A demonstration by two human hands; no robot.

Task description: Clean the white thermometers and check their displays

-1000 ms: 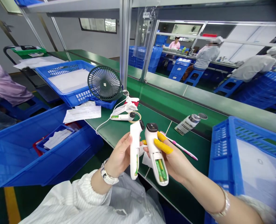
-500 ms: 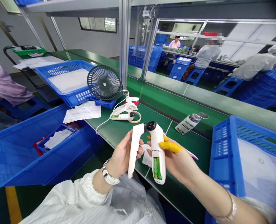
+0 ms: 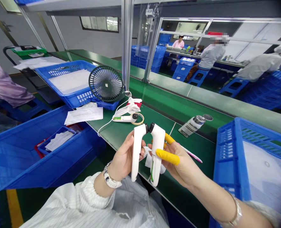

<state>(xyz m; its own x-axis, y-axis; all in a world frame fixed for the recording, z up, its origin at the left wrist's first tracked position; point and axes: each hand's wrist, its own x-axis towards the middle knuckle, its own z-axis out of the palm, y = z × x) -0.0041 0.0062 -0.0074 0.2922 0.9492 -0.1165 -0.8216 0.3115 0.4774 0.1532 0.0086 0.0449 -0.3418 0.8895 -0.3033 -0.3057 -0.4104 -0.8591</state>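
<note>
My left hand (image 3: 124, 157) is closed around a white handheld thermometer (image 3: 137, 152) with a black tip, held upright and seen from its side. In my right hand (image 3: 178, 164), with yellow finger covers on some fingers, is a second white thermometer (image 3: 158, 136). Its battery bay is open on the left side, and a strip of green battery (image 3: 152, 172) shows. The two black heads nearly meet at the top. Beyond them on the green bench lies a third thermometer (image 3: 126, 118), its green batteries exposed, beside a roll of tape (image 3: 140, 118).
A bottle (image 3: 192, 126) and a pink-and-white stick (image 3: 192, 154) lie to the right, near a blue crate (image 3: 226, 158). A black fan (image 3: 106, 84), papers (image 3: 84, 116) and a white cable (image 3: 104, 126) are at left. A large blue bin (image 3: 19, 158) stands lower left. Co-workers sit farther off.
My right hand has turned its thermometer sideways, so the open battery bay that faced me now faces left. The left hand has barely moved.
</note>
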